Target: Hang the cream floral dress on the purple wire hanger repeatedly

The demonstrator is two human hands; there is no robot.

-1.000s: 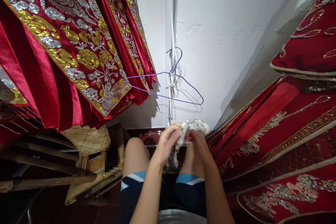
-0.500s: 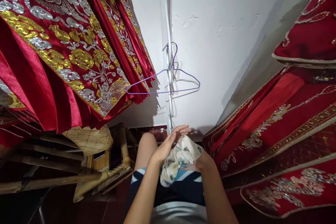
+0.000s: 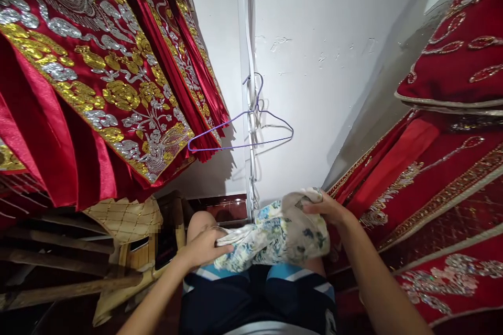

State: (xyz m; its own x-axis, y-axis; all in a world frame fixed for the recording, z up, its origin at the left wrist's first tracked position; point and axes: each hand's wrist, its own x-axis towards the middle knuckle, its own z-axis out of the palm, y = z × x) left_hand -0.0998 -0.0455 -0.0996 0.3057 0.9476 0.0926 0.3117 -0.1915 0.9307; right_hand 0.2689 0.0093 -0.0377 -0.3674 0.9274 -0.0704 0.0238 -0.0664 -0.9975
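Cloth (image 3: 273, 238), shape unclear, btwn L hand (image 3: 205, 247), R hand (image 3: 330, 210).

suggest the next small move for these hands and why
Probably ease the left hand and right hand a little apart: each holds one side of the floral cloth, which is wrinkled and bunched between them, so a gentle pull might open the folds.
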